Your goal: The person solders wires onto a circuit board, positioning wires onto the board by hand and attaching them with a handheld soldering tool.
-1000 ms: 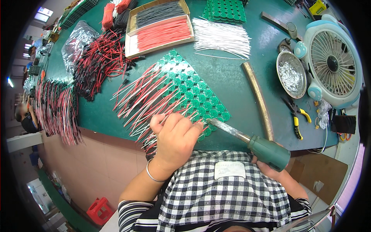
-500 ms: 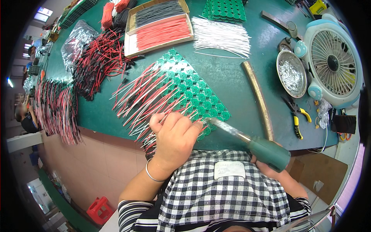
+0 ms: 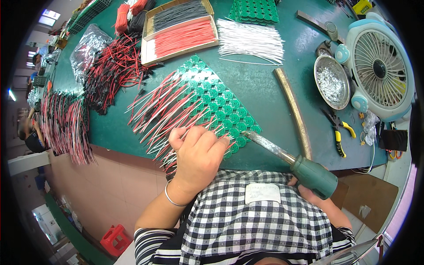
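My left hand (image 3: 198,152) is closed above the near end of a green circuit board panel (image 3: 234,115). Its thumb and forefinger pinch a thin wire (image 3: 230,144) at the board. Red and white wires (image 3: 163,115) stand off the panel's left side in rows, running under and past this hand. My right hand (image 3: 311,194), partly hidden, is wrapped round the dark green handle of a soldering iron (image 3: 312,176). The iron's tip is at the panel's lower right edge, just right of my left fingertips; whether it touches cannot be made out.
A brass-coloured bar (image 3: 293,115), yellow-black pliers (image 3: 339,132), a bowl of silvery bits (image 3: 331,81) and a fan (image 3: 379,68) lie to the right. Behind are a box of red and black wires (image 3: 183,37), white wires (image 3: 251,42) and stacked green panels (image 3: 254,11). Wire bundles (image 3: 117,66) lie left.
The soldering iron has shifted slightly right and down, its tip drawing away from my left fingertips. My left hand stays nearly in place, pinching at the board.
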